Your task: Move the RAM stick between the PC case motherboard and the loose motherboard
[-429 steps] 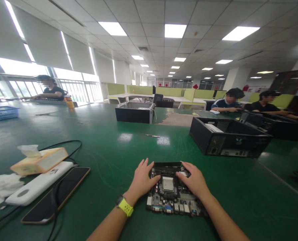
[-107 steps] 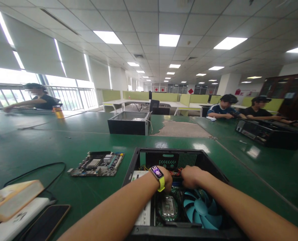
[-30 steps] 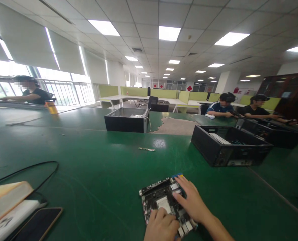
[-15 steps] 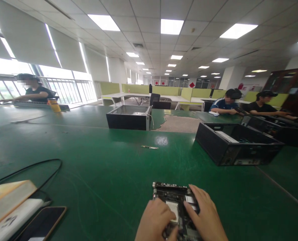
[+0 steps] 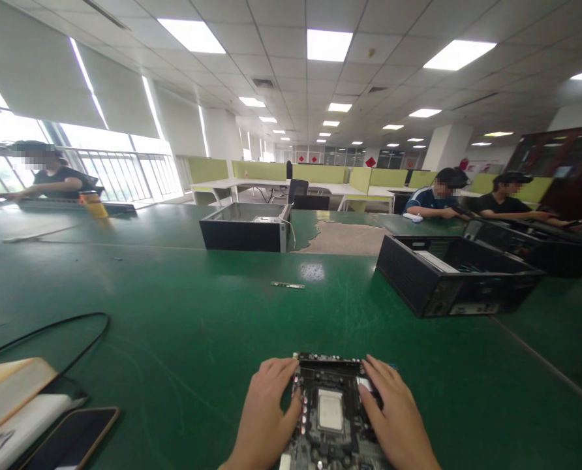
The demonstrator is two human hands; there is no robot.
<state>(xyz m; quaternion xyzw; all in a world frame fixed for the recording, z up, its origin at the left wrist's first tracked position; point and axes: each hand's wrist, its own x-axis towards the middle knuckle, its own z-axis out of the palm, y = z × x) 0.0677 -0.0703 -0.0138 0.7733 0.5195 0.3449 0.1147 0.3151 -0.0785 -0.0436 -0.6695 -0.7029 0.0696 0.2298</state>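
Note:
A dark motherboard (image 5: pixel 347 434) lies on the green table close in front of me, its lower end cut off by the picture. In its middle sits a pale square processor (image 5: pixel 330 410) in the socket. My left hand (image 5: pixel 267 408) grips the board's left edge, thumb along the inner side and fingertips at the far left corner. Opposite it, my right hand (image 5: pixel 393 411) holds the right edge, with the thumb over a silver part and the fingers reaching the far right corner. A small green memory stick (image 5: pixel 288 285) lies farther out on the table.
Open black computer cases stand beyond: one at centre (image 5: pixel 245 234), one at right (image 5: pixel 457 281). At lower left are a phone (image 5: pixel 70 437), a white box (image 5: pixel 24 421) and a black cable (image 5: pixel 66 320). Several people sit around the table.
My left hand has moved from over the processor to the board's left edge, uncovering the processor. My right hand stays at the right edge. The view has shifted slightly.

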